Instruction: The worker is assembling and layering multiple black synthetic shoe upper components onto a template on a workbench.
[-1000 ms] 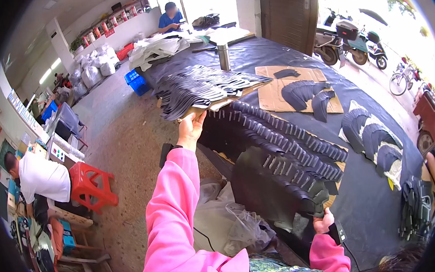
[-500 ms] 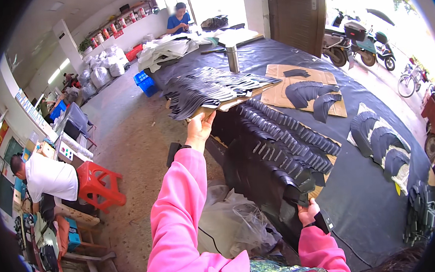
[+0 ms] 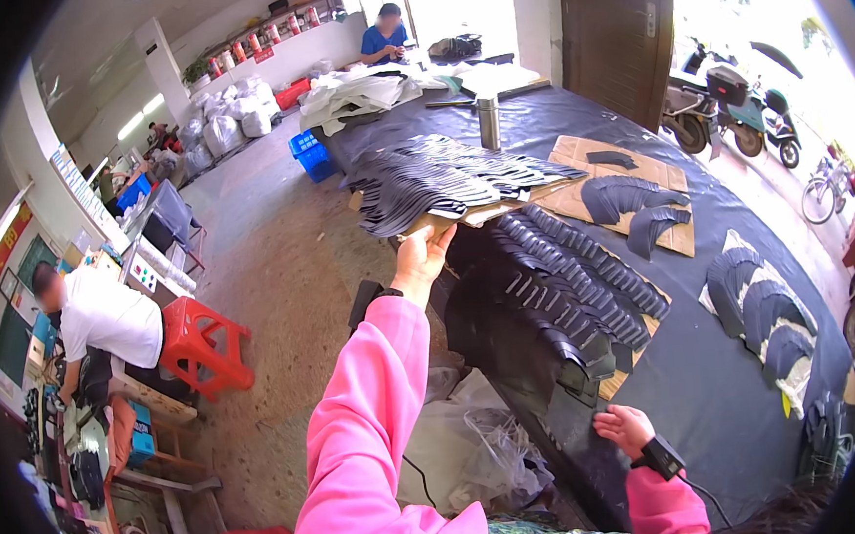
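On the table (image 3: 687, 349), the cylinder (image 3: 489, 123) stands behind the strip pile (image 3: 432, 183).

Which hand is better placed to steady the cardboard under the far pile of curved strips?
Probably the left hand: it is at the edge of that cardboard, while the right hand is well away, near the closer black pieces.

We see matt dark strips (image 3: 413, 182) near the centre, a shiny metal flask (image 3: 488, 124) above them, and a smooth plastic stool (image 3: 202, 344) at left.
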A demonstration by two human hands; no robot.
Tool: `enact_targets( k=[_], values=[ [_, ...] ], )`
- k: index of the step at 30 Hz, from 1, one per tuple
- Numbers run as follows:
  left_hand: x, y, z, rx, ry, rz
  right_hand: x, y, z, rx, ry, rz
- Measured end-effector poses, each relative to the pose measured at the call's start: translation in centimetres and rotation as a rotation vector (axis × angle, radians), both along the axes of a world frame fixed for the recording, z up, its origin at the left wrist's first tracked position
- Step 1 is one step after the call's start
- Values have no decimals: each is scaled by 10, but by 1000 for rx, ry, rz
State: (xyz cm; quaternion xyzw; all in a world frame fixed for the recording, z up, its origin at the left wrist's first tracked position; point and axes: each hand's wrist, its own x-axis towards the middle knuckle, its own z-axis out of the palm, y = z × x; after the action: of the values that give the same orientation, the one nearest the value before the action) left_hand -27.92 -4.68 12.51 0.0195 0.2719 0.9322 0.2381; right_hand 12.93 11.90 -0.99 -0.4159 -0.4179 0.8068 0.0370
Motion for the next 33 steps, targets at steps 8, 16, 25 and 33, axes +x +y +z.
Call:
enact_targets(
  k=[8, 16, 25, 33],
  values=[
    [26, 1, 11, -14, 38, -8, -67, 22, 104, 143, 566, 253],
    [42, 4, 16, 26, 40, -5, -247, 19, 123, -127, 664, 159],
    [55, -5, 14, -26, 194, -99, -332, 3, 124, -306, 842, 4],
    [51, -22, 16, -140, 480, -215, -350, 27, 120, -360, 785, -16]
  ],
)
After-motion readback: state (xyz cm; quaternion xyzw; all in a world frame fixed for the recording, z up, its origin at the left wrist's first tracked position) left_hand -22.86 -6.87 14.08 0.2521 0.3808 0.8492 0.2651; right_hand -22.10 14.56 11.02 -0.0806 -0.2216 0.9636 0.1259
